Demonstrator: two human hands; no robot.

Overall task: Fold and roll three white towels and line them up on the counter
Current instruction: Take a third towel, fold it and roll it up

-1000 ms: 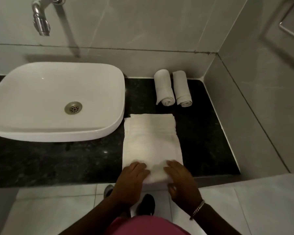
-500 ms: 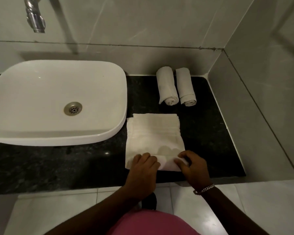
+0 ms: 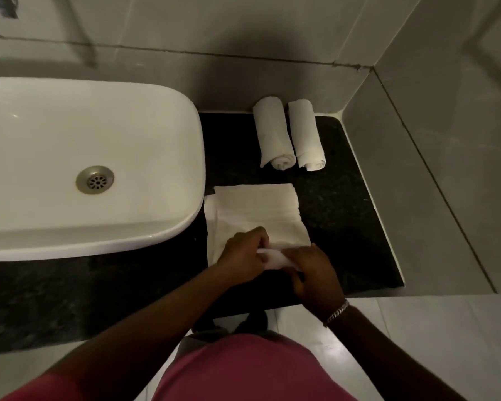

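Both hands (image 3: 275, 260) curl the soft folded towel's (image 3: 258, 212) near edge.

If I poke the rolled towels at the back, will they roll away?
Probably not far. The two rolled towels look soft, lie side by side and seem to touch, so they would likely squash or nudge each other. A loose end might unroll.

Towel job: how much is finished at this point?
Done: two rolled towels lie side by side at the back of the counter. In hand: left hand and right hand roll the near end of the third towel. Left: finish rolling, then line it up.
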